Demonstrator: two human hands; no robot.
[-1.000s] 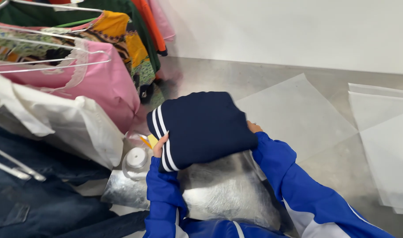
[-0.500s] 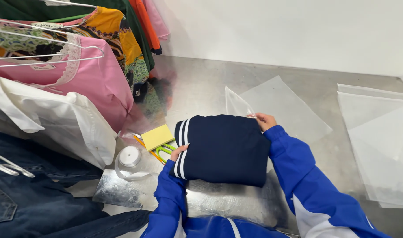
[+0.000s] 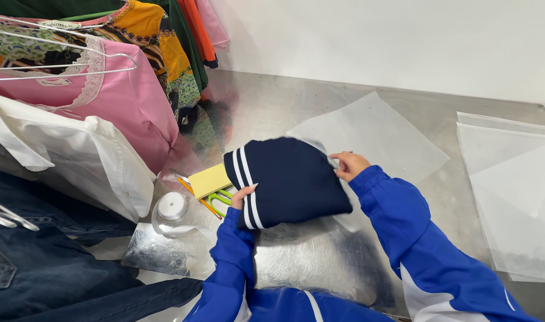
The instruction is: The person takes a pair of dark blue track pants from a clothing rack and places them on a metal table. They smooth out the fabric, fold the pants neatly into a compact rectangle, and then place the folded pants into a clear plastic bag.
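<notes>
We hold the folded navy garment [image 3: 287,182] between both hands, lifted a little off the metal table [image 3: 296,262], so that its folds stay squared while it rests tilted over the surface. Our left hand [image 3: 244,196] grips the near-left edge, by the white stripes; its fingers curl under the cloth and out of sight, the thumb pressing on top. Our right hand [image 3: 349,164] pinches the far-right edge, fingers bent and closed on the fabric, perhaps also catching the lip of the clear plastic bag [image 3: 373,134] that spreads flat just beyond those fingertips; we cannot tell for sure. So the garment lies between the two sets of fingers, touching both. Just left of the left fingers sit a yellow sticky-note pad [image 3: 208,180], some coloured pens [image 3: 213,200] under it, and a roll of clear tape [image 3: 171,209]. Farther left hang a white shirt [image 3: 75,155] and a pink garment [image 3: 123,101] on hangers, denim [image 3: 40,268] below them. Well beyond the right fingers lies a stack of more clear bags [image 3: 511,179].
</notes>
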